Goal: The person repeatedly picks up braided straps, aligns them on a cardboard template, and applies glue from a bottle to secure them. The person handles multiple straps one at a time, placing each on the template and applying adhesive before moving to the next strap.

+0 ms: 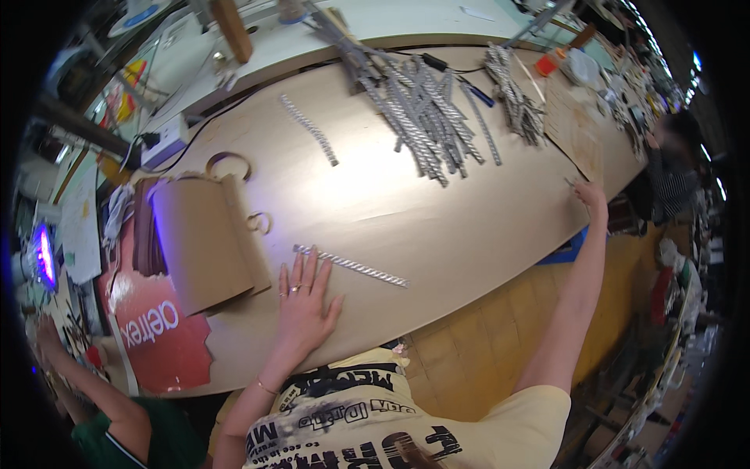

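My left hand (pixel 303 301) lies flat, fingers spread, on a large sheet of brown paper (pixel 391 211) that covers the table. Its fingertips touch the near end of a silver twisted strip (pixel 351 266). My right hand (pixel 590 193) is stretched far to the right and presses on the paper's right edge, holding nothing. A second silver strip (pixel 310 129) lies alone further back. A big pile of the same silver strips (pixel 422 113) sits at the far middle of the sheet.
A curled roll of brown paper (pixel 207 242) and a red printed bag (pixel 156 328) lie at the left. Another person's arm in a green sleeve (pixel 94 406) is at lower left. A second person (pixel 672 172) stands at far right. More strips (pixel 516 94) lie far right.
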The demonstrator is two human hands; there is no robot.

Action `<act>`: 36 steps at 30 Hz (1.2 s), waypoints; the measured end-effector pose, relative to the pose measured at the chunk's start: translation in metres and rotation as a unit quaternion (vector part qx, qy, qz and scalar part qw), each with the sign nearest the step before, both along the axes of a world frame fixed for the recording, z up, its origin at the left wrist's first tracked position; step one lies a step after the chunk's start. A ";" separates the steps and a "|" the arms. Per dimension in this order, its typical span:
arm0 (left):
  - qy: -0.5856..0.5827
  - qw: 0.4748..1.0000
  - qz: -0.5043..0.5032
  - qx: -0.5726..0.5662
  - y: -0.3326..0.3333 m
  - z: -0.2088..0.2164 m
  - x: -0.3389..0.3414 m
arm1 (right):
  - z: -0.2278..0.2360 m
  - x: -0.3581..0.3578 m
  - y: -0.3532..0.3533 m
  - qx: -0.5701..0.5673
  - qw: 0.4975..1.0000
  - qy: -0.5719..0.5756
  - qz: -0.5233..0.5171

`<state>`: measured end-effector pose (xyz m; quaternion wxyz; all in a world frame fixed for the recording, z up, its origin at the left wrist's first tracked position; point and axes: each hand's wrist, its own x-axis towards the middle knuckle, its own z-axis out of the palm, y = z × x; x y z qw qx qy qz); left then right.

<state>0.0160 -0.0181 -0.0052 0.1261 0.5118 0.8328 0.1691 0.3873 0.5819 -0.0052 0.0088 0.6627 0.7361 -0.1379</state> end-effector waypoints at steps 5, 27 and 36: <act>0.003 0.999 0.000 0.034 -0.004 -0.011 -0.001 | 0.061 -0.075 -0.111 0.193 0.971 -0.142 0.019; -0.610 0.701 0.178 0.324 -0.037 0.025 -0.002 | 0.071 -0.272 -0.492 -0.114 0.876 0.364 0.295; -0.455 0.784 0.188 0.378 -0.031 0.027 0.000 | 0.088 -0.286 -0.501 -0.224 0.849 0.374 0.298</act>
